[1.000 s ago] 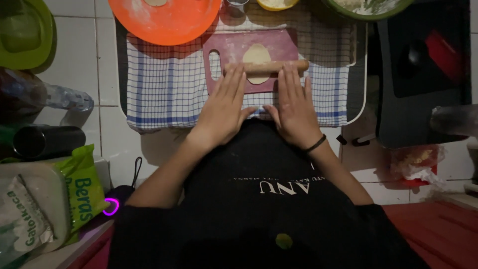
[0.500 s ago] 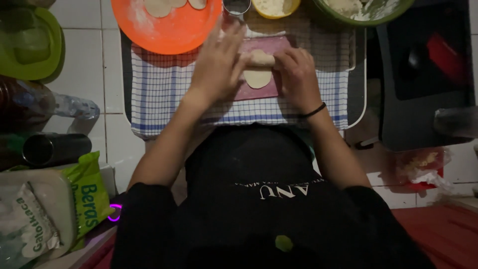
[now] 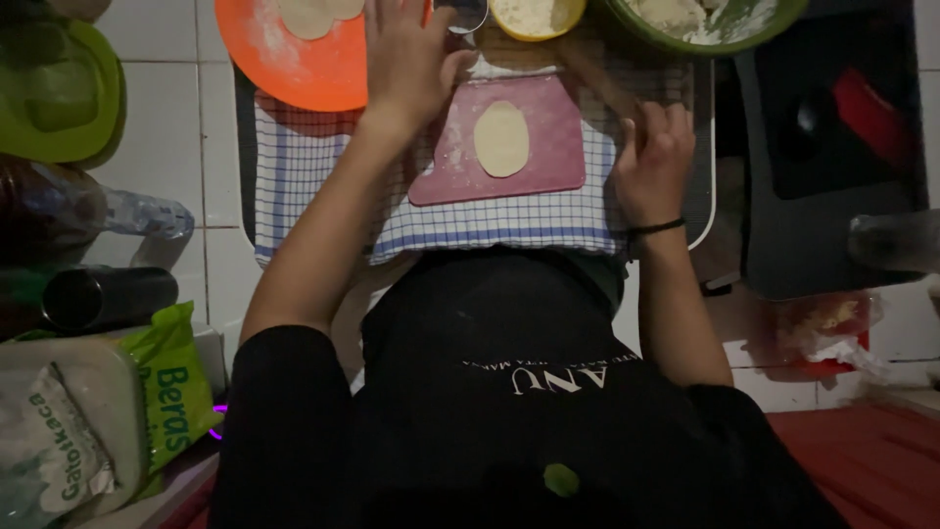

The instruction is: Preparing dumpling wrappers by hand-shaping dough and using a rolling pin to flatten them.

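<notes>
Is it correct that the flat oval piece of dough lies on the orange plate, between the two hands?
Not quite. In the head view the oval dough lies on the pink cutting board, not on the orange plate. It is indeed between the left hand and the right hand.
</notes>
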